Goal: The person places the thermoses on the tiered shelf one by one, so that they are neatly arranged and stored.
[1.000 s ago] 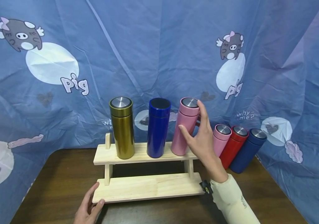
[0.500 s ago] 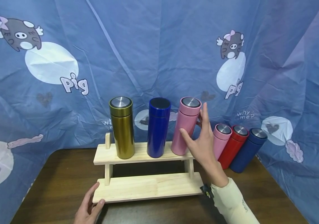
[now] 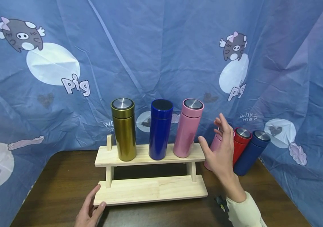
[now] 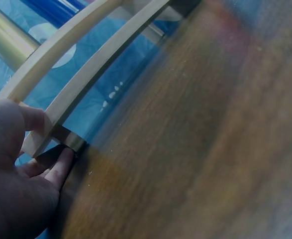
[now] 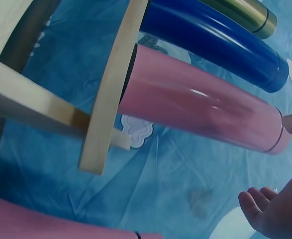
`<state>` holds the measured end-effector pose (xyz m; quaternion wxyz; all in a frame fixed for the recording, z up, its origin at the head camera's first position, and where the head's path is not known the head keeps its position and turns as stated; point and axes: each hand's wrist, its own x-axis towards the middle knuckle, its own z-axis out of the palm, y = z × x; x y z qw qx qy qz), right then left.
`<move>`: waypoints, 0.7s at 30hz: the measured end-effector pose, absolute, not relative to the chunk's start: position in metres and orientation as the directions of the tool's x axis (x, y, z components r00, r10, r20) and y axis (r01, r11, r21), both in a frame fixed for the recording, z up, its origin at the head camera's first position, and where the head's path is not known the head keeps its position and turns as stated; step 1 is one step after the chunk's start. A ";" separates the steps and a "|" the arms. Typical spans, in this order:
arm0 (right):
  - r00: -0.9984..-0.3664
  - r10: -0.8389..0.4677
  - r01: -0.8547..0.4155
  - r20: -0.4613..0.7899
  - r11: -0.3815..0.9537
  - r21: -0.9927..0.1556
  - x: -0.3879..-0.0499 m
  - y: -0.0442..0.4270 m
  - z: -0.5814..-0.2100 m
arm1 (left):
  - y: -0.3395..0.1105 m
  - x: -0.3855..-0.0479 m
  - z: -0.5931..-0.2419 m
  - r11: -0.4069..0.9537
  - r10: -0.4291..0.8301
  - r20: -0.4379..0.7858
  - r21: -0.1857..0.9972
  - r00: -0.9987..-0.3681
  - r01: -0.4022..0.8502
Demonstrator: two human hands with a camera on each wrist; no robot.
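1. We saw the pink flask (image 3: pixel 188 132) upright on the rack (image 3: pixel 150 190), right of centre in the head view: glossy, with a matching lid, a thin dark seam beneath it, and a silver disc inside a black ring on top.
2. The rack, of pale wood with visible grain, had two stepped boards across the middle and lower middle of the frame.
3. Our right hand (image 3: pixel 221 154), right of centre, held nothing; thumb and fingers stood wide apart, clear of that flask. It partly covered the second pink flask (image 3: pixel 216 142); we could not tell whether they touched.
4. Our left hand (image 3: pixel 89 209), lower left, pinched the lower board's corner, thumb above and fingers beneath.
5. Left of the pink flask we saw the blue flask (image 3: pixel 159 135), dark-topped and shiny, then the gold flask (image 3: pixel 125 138), silver-topped.
6. At right, the red flask (image 3: pixel 239 145) and navy flask (image 3: pixel 250 156) stood on the brown table (image 3: pixel 56 189).
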<state>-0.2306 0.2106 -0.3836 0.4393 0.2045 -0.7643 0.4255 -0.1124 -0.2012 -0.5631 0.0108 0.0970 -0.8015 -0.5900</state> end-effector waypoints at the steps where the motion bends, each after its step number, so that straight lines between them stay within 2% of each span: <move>1: -0.525 0.068 -0.687 0.849 0.555 -0.469 -0.229 0.213 -0.385 | -0.201 -0.113 -0.563 0.288 -0.165 -0.106 0.946 -0.981 -0.151; 10: -0.518 0.127 -0.654 0.846 0.579 -0.487 -0.213 0.236 -0.396 | -0.201 -0.110 -0.566 0.269 -0.175 -0.048 0.959 -0.984 -0.094; 21: -0.507 0.192 -0.607 0.840 0.613 -0.506 -0.212 0.264 -0.407 | -0.201 -0.110 -0.565 0.264 -0.185 -0.064 0.958 -0.981 -0.112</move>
